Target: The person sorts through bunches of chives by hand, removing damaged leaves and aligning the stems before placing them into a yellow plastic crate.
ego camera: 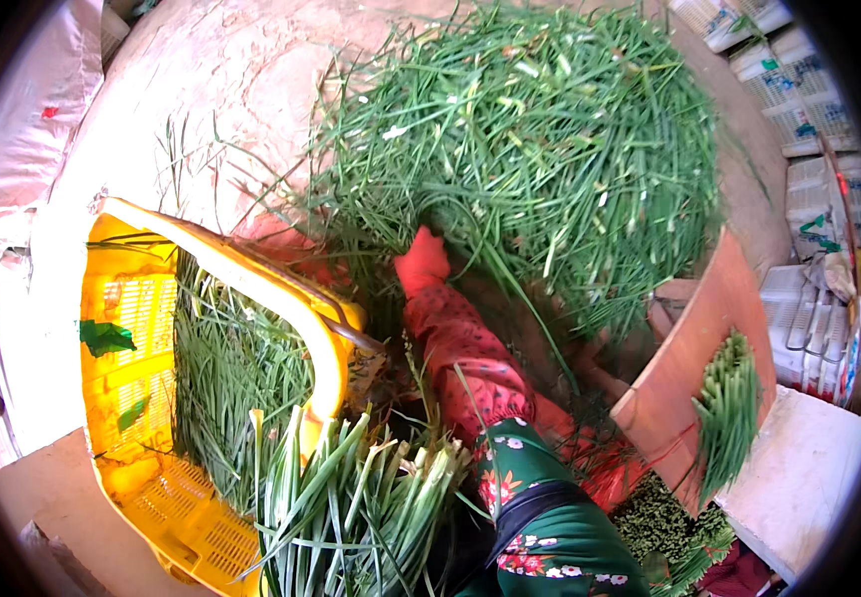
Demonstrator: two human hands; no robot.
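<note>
My right hand (423,263), in a red glove below a red dotted sleeve, reaches into the near edge of a big heap of long green leaves (535,149), which look like garlic chives. Its fingertips are hidden, so its grip cannot be told. My left hand is out of view. Before me at the bottom is a thick bunch of the same greens (356,500), pale cut ends upward; what holds it does not show. To its left stands a yellow plastic crate (132,395) with more greens inside (244,373).
At the right, a small bunch of greens (729,410) lies on a brown board (662,366) beside a white block (796,463). White plastic crates (796,97) stand along the right edge. A dark handle (356,336) crosses the yellow crate's rim. Pink sheeting hangs at upper left.
</note>
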